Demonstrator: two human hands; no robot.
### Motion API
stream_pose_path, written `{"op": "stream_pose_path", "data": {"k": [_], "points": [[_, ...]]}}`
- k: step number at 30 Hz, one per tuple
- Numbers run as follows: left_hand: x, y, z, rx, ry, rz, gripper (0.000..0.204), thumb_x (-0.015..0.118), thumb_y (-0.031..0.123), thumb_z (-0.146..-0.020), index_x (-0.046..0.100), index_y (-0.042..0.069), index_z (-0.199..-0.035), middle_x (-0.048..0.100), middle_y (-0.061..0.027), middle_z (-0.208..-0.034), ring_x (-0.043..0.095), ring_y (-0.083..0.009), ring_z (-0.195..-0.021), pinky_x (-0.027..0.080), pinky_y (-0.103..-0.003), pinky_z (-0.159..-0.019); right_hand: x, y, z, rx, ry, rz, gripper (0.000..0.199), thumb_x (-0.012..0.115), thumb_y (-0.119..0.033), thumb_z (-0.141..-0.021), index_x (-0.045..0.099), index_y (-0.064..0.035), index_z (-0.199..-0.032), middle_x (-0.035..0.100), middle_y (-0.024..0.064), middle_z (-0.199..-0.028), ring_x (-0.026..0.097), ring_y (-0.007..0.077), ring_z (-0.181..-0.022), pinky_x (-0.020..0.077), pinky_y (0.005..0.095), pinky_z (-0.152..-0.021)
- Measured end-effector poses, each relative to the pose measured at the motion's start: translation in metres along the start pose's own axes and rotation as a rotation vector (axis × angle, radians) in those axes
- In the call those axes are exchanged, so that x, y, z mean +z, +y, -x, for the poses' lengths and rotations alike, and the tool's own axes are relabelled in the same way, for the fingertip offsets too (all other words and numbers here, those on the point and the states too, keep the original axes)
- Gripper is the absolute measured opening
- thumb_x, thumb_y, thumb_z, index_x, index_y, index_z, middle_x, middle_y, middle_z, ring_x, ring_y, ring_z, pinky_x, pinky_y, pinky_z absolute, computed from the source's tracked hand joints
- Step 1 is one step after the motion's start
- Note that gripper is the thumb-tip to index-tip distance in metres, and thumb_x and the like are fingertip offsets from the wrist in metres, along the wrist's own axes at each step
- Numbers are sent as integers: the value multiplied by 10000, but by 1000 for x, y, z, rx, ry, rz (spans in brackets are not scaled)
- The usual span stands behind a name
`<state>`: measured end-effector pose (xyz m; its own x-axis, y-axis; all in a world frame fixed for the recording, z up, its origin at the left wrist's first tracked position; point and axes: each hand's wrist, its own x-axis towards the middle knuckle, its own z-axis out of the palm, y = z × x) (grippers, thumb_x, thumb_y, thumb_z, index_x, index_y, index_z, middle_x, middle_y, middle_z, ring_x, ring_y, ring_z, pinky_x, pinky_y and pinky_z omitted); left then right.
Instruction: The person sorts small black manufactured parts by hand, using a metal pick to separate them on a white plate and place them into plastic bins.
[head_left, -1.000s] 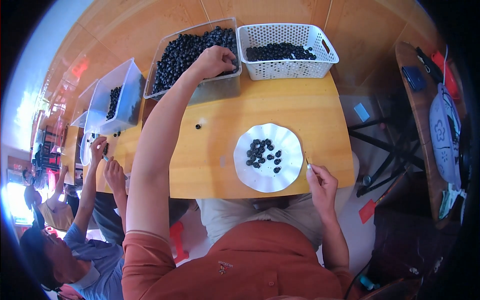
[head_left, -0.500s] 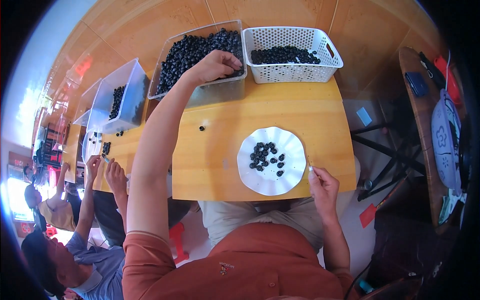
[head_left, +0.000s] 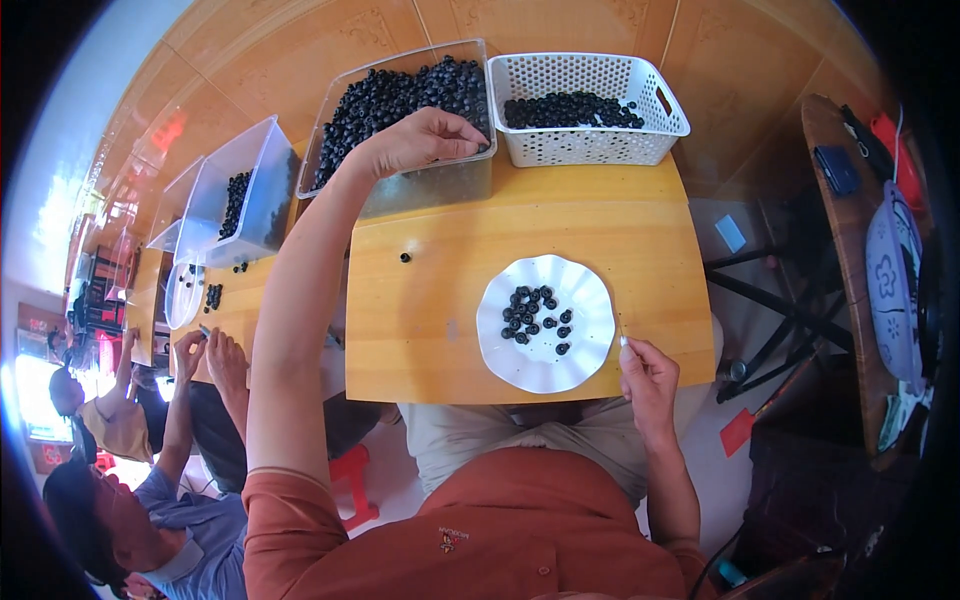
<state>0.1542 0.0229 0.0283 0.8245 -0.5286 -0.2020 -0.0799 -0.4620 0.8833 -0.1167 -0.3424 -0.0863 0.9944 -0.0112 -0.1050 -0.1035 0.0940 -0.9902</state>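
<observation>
My left hand (head_left: pixel 430 140) is at the near right corner of a clear plastic bin (head_left: pixel 425 190) heaped with small black round pieces (head_left: pixel 400 105). Its fingers are pinched together, and a dark piece shows at their tips by the rim. Right of the plate, my right hand (head_left: pixel 650 380) is closed round a thin tool with a white tip (head_left: pixel 625 342); the rest of the tool is hidden in the fingers. On the wooden table, a white plate with a wavy rim (head_left: pixel 500 365) bears several black pieces (head_left: pixel 525 310), some with a visible hole.
A white perforated basket (head_left: pixel 590 148) with more black pieces stands right of the bin. One loose piece (head_left: pixel 405 257) lies on the table (head_left: pixel 430 330). At left are another clear bin (head_left: pixel 265 190) and a co-worker's hands (head_left: pixel 225 360). A side table (head_left: pixel 835 200) stands at right.
My left hand has drawn up from among the pieces to the bin's near rim, with a dark piece at its fingertips. My right hand has hardly moved. The co-worker's hands have shifted slightly.
</observation>
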Motion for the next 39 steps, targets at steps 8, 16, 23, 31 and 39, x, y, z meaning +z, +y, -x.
{"op": "stream_pose_path", "data": {"k": [8,16,23,31,39], "points": [[1,-4,0,-2,47,54,184,710,144,-939,706,25,-1078,689,24,-940,604,-52,-869,498,-207,-781,-1,-1,3,58,7,-36,263,633,-168,-995,664,59,-1125,547,-26,-734,438,29,-544,338,194,-477],[1,-3,4,27,132,53,139,720,129,-926,705,31,-1024,687,21,-914,610,-52,-851,507,-215,-782,0,-2,3,69,-9,-51,265,641,-178,-993,671,52,-1120,551,-38,-739,444,22,-557,345,193,-478],[8,-1,15,147,388,147,224,715,75,-918,692,21,-1135,680,-7,-921,627,-84,-822,529,-240,-775,-2,0,4,71,-15,-55,260,636,-169,-994,668,56,-1121,550,-34,-730,448,22,-555,344,192,-478],[47,4,53,258,498,503,214,703,27,-908,671,3,-1119,712,-107,-966,705,-194,-876,596,-327,-825,-1,-3,4,58,-13,-74,252,631,-162,-994,667,59,-1111,547,-36,-719,442,23,-548,344,199,-486],[129,-13,99,367,494,943,194,661,-31,-915,685,3,-1105,706,-109,-1000,711,-214,-903,615,-358,-853,1,-11,0,21,-20,-7,258,610,-147,-995,649,67,-1135,537,-16,-713,427,41,-512,312,213,-461]]}}
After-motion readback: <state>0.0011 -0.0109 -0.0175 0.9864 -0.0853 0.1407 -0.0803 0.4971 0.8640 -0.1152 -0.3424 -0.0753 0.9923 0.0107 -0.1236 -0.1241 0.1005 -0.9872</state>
